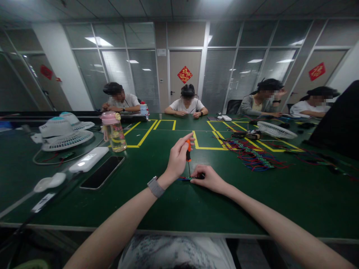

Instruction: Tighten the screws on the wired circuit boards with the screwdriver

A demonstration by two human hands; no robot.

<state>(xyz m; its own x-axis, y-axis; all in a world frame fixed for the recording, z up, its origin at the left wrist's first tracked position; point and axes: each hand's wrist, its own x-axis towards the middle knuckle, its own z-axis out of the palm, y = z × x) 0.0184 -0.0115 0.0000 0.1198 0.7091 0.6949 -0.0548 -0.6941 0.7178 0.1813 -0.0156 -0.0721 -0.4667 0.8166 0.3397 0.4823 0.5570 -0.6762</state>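
Orange-handled screwdriver (189, 149) is clamped upright in the left grip (177, 158), tip down on a small wired part (187, 178) (too tiny to identify) that the right grip (209, 178) pins flat on the green tabletop (168, 201), so it looks mid-screwing and next needs steady downward turning.

Your view is lit from above by ceiling panels (97, 40) that mirror as pale patches in the glass partitions (140, 63), leaving the room fairly dim and the green table (174, 209) dark with only soft shadows. The wide lens bows the walls and table edge toward your frame's borders. Faces opposite you are blurred, and the black phone (102, 172) shows faint glare.
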